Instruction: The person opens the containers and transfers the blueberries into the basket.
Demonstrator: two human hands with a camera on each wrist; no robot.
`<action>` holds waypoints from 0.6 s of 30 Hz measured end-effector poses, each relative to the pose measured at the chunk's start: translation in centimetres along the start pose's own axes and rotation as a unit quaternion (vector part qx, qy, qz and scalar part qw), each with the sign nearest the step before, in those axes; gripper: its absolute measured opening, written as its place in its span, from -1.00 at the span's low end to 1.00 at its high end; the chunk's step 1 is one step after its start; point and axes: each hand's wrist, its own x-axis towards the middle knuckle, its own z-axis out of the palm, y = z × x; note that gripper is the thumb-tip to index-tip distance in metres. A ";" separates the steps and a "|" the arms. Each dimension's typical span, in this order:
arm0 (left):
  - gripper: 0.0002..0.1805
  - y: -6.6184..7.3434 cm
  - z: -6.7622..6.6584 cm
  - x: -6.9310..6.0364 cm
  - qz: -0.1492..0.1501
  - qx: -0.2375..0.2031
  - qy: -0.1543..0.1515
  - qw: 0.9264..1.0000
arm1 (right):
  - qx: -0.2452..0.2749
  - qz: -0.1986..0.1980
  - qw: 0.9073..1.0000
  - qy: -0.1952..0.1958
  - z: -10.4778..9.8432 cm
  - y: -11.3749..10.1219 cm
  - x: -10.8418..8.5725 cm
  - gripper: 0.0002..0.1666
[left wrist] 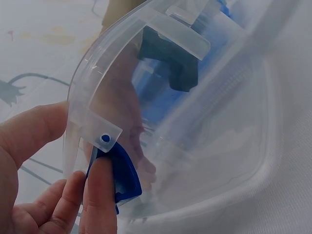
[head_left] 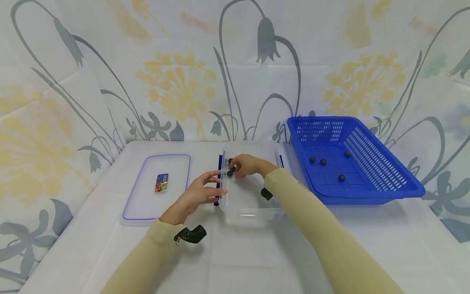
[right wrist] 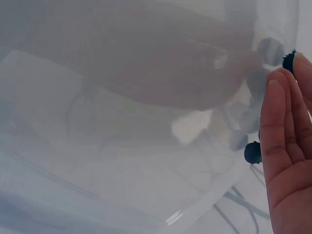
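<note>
A small dark ridged piece (right wrist: 289, 62) is at the left end of the clear box (head_left: 246, 190); other dark pieces (head_left: 229, 173) lie near it along the same wall, some blurred by the plastic in the right wrist view and some partly covered by the fingers; to the right stands a blue basket (head_left: 367, 196) with four more on its floor, and the right sleeve (head_left: 304, 208) crosses the box's near right corner; to the left lies a lid (head_left: 141, 200); the right hand (head_left: 247, 165) pinches the piece between thumb and fingertips; the left hand (head_left: 198, 190), fingers spread apart, touches the box's left side at a blue latch (left wrist: 126, 178).
</note>
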 end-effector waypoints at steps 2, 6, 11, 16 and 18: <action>-0.27 0.0 0.0 0.0 0.000 0.000 0.000 1.000 | -0.002 0.010 1.000 -0.003 0.1 -0.1 -0.1 -0.58; -0.28 0.0 0.0 0.0 0.001 -0.002 -0.002 1.000 | -0.005 0.011 1.000 -0.004 0.4 -0.4 -0.1 -0.62; -0.28 -0.2 0.0 0.0 0.007 -0.004 -0.002 1.000 | -0.015 -0.010 1.000 0.003 0.8 -0.5 0.2 -0.72; -0.27 -0.3 -0.1 0.1 0.008 -0.005 -0.003 1.000 | -0.025 -0.021 0.999 -0.007 0.8 -0.5 0.5 -0.77; -0.27 -0.3 0.0 0.1 0.008 -0.007 -0.004 1.000 | -0.017 -0.021 1.000 -0.010 0.6 -0.5 0.4 -0.77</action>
